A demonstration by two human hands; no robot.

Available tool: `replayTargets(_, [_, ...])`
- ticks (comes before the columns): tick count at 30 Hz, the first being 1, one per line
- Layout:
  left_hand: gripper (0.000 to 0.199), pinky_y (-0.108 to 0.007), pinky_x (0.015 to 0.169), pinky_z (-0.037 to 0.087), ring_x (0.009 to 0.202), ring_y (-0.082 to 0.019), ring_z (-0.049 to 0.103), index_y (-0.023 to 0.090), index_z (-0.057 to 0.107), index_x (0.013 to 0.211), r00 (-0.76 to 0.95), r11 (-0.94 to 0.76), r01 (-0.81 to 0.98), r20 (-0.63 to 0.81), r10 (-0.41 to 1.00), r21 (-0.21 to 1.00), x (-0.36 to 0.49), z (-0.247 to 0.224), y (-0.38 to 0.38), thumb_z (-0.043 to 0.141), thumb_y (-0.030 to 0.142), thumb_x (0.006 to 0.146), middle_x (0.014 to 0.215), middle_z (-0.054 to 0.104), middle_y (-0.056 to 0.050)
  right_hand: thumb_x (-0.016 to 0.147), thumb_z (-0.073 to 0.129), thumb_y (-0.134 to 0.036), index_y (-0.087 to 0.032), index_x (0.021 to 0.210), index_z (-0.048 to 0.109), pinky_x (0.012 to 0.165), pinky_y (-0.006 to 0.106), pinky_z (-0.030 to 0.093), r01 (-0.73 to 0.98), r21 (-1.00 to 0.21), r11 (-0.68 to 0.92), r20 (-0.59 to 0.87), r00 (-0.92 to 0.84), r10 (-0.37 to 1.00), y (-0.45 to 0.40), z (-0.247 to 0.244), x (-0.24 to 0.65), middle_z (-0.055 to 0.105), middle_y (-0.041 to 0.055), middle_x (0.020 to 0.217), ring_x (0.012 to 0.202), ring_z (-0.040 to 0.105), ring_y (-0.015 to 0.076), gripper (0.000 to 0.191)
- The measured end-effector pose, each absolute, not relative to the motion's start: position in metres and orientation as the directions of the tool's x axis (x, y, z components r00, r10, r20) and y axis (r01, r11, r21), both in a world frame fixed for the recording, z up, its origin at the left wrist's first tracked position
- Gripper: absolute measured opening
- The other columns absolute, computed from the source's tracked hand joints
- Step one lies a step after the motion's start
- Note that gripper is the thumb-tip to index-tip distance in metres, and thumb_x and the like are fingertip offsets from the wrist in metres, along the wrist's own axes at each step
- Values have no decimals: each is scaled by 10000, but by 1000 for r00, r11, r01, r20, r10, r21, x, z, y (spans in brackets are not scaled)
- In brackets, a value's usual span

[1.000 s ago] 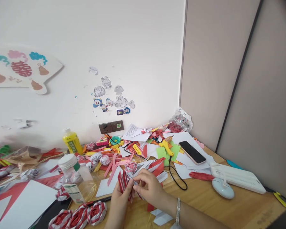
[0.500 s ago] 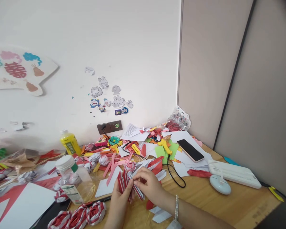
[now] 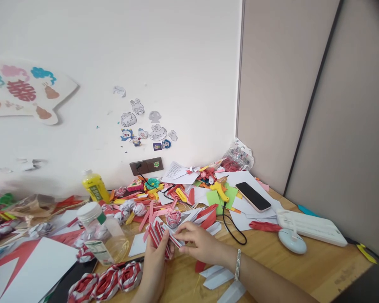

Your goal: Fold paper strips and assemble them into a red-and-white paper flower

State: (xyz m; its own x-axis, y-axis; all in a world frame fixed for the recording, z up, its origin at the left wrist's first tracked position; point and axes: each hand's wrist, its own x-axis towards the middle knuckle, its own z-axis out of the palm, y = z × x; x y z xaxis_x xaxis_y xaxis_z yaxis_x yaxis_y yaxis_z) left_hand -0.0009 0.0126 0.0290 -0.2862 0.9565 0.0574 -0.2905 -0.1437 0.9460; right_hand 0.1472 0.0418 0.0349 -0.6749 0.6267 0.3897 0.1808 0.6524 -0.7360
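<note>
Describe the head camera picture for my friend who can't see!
A person's left hand grips folded red-and-white paper, the right hand at its edge. The cluttered wooden table holds paper scraps, striped paper rolls, a jar, a yellow glue gun and a phone.

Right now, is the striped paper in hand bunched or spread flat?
Bunched: the striped paper shows narrow red and white bands packed side by side in the left hand.

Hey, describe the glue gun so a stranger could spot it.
On the wooden table, find the dark-screened phone. Just left of it, over green paper, lies the yellow glue gun; unlike the yellow paper scraps nearby, it trails a black cord.
</note>
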Motion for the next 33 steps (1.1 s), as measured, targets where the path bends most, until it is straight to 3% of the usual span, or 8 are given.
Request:
replayTargets(6, [353, -159, 328, 301, 318, -70, 390, 209, 408, 749, -263, -131, -231, 67, 962, 964, -6, 21, 16, 668, 427, 651, 380, 505, 91, 744, 641, -287, -240, 1156, 555, 867, 281, 403, 319, -662, 679, 350, -669, 655, 41, 32, 145, 516, 52, 1085, 993, 516, 183, 423])
replayTargets(11, [343, -157, 323, 298, 324, -70, 383, 221, 383, 740, -300, -171, -209, 104, 948, 963, -5, 22, 15, 662, 405, 665, 388, 497, 101, 846, 439, -169, -230, 1092, 578, 774, 232, 431, 339, -612, 714, 382, -664, 643, 35, 34, 140, 604, 27, 937, 872, 558, 149, 289])
replayTargets(17, [345, -154, 342, 303, 335, -67, 387, 218, 407, 756, -314, -161, -161, 104, 944, 974, -3, 23, 13, 672, 416, 659, 379, 478, 110, 800, 433, -138, -163, 1340, 322, 796, 292, 434, 470, -489, 734, 437, -597, 673, 29, 24, 129, 600, 102, 1054, 940, 550, 211, 553])
replayTargets(21, [358, -162, 345, 299, 334, -68, 387, 206, 426, 711, -283, -171, -160, 121, 951, 972, -1, 24, 14, 648, 481, 655, 372, 469, 101, 845, 397, -151, -179, 1286, 417, 746, 267, 446, 419, -552, 720, 488, -538, 687, 31, 20, 126, 625, 82, 958, 859, 571, 184, 442])
replayTargets(25, [396, -174, 342, 273, 333, -58, 366, 172, 479, 602, -188, -107, -192, 71, 980, 976, 2, 26, 11, 606, 543, 659, 379, 469, 72, 859, 382, -143, -183, 1295, 409, 673, 253, 451, 392, -596, 701, 546, -443, 711, 33, 19, 126, 639, 64, 854, 761, 577, 166, 438])
replayTargets(27, [379, -181, 385, 337, 404, -82, 459, 160, 537, 637, -204, -72, -259, 18, 979, 963, 3, 25, 8, 641, 525, 635, 449, 530, 51, 858, 380, -145, -175, 1308, 386, 670, 260, 456, 393, -550, 737, 568, -471, 675, 33, 19, 126, 637, 72, 859, 757, 574, 172, 451])
replayTargets(30, [400, -236, 547, 467, 660, -170, 616, 161, 603, 840, -248, -53, -313, -28, 968, 948, 3, 21, 6, 681, 482, 615, 687, 664, -12, 856, 378, -151, -144, 1337, 325, 726, 297, 467, 418, -428, 801, 594, -538, 598, 30, 17, 124, 619, 110, 964, 837, 561, 198, 484])
replayTargets(33, [444, -310, 723, 498, 899, -240, 620, 163, 614, 932, -298, -59, -264, -23, 954, 963, 0, 14, 6, 665, 484, 631, 907, 688, -74, 860, 361, -139, -110, 1362, 256, 769, 334, 469, 450, -284, 847, 637, -571, 517, 29, 15, 121, 601, 139, 1020, 914, 541, 223, 513])
